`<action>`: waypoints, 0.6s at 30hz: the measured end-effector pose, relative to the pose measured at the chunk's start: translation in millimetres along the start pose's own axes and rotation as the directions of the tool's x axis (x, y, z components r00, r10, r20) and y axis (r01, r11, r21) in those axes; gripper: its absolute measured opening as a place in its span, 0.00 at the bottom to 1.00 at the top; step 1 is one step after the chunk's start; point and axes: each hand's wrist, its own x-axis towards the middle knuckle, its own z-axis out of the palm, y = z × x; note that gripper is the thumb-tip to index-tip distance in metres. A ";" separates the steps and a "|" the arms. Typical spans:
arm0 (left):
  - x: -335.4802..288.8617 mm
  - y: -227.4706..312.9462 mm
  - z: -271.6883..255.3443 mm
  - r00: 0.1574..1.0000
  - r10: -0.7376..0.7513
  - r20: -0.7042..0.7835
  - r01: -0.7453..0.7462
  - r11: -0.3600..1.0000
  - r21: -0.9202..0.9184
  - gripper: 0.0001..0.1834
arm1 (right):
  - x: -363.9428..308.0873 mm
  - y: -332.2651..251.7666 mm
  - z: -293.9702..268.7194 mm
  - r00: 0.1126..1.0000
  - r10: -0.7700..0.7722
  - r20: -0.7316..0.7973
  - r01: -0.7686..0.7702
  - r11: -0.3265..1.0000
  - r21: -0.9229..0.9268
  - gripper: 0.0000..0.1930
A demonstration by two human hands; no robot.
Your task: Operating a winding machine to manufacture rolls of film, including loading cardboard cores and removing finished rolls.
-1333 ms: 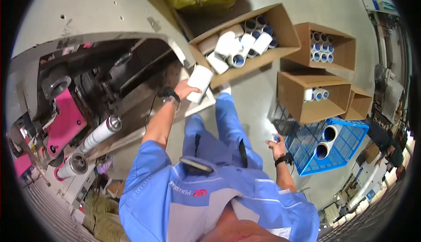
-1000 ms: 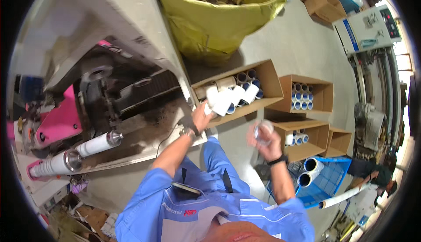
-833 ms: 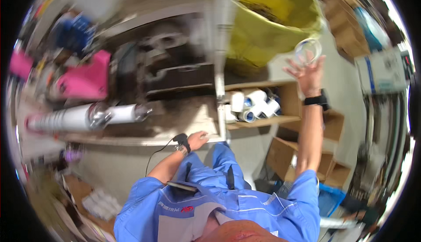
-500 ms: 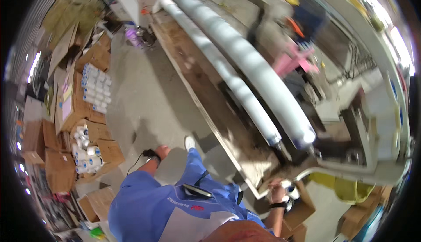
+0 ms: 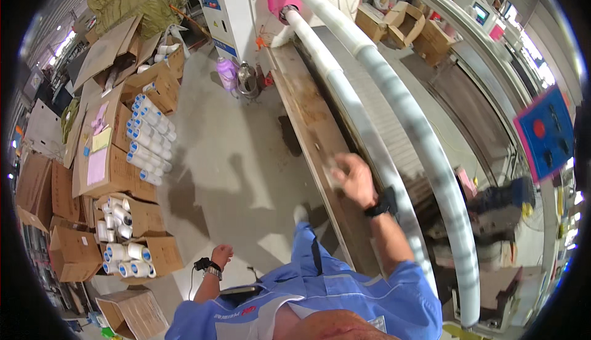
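Note:
My right hand point(image 5: 356, 181) is over the wooden board point(image 5: 308, 109), beside the nearer long white roller point(image 5: 363, 121). Its fingers are loosely bent and apart, slightly blurred, with nothing seen in them. A dark band circles that wrist, close against the roller. A second, thicker white roller point(image 5: 409, 103) runs parallel on the far side. Down at my left side, my left hand point(image 5: 222, 255) hangs over the floor, touching nothing, its fingers loosely parted and empty. A watch and a black device with a cord are on the left wrist.
Stacked white rolls point(image 5: 148, 140) stand beside cardboard boxes point(image 5: 117, 170) at the left. An open box point(image 5: 132, 250) holds more rolls. Ahead are a purple bottle point(image 5: 226, 74) and a white control cabinet point(image 5: 233, 26). A blue control panel point(image 5: 545, 132) hangs at the right.
My right hand has left the near end of the board, where it was by a white object, and moved forward along the rollers. My view has turned; the rollers' pink-mounted far ends now show.

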 end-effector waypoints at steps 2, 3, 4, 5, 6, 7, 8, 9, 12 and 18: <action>32.1 37.4 -12.1 0.998 0.020 -0.060 -0.023 0.998 -0.056 0.18 | 114.8 -8.8 0.0 0.970 -0.241 -0.047 0.218 0.933 -0.287 0.23; 52.4 40.7 -20.4 0.997 0.024 -0.071 -0.027 0.999 -0.042 0.18 | 172.8 -24.5 -3.5 0.985 -0.171 -0.011 0.154 0.915 -0.372 0.25; 67.0 52.9 -27.1 0.997 0.028 -0.068 -0.034 0.996 -0.087 0.18 | 230.6 -8.0 0.5 0.947 -0.313 -0.068 0.241 0.837 -0.490 0.27; 96.5 40.4 -41.5 1.000 -0.018 -0.022 0.016 0.998 -0.068 0.19 | 287.3 -12.6 -1.3 0.925 -0.374 -0.074 0.257 0.755 -0.604 0.30; 113.3 39.0 -56.8 0.989 -0.145 0.018 0.145 0.989 0.006 0.20 | 343.3 -10.9 6.7 0.942 -0.323 -0.087 0.171 0.688 -0.706 0.34; 131.4 40.1 -72.4 0.953 0.261 0.157 -0.288 0.938 0.191 0.16 | 407.5 -6.9 14.4 0.970 -0.221 -0.098 0.061 0.616 -0.785 0.38; 159.5 30.0 -92.4 0.842 0.406 0.354 -0.529 0.495 0.689 0.10 | 462.6 -5.0 16.5 0.984 -0.133 -0.118 -0.016 0.595 -0.803 0.41; 174.7 39.9 -101.3 0.840 0.403 0.363 -0.534 0.496 0.685 0.10 | 513.9 8.6 15.0 0.990 -0.076 -0.120 -0.050 0.605 -0.795 0.45; 219.3 106.5 -105.0 0.949 0.279 0.150 -0.314 0.888 0.337 0.07 | 631.8 47.7 49.6 0.967 0.222 -0.126 -0.221 0.484 -0.847 0.54; 363.6 383.9 -89.9 0.980 -0.189 0.069 0.192 0.980 -0.043 0.19 | 798.1 62.7 108.5 0.978 0.156 -0.137 -0.197 0.498 -0.845 0.52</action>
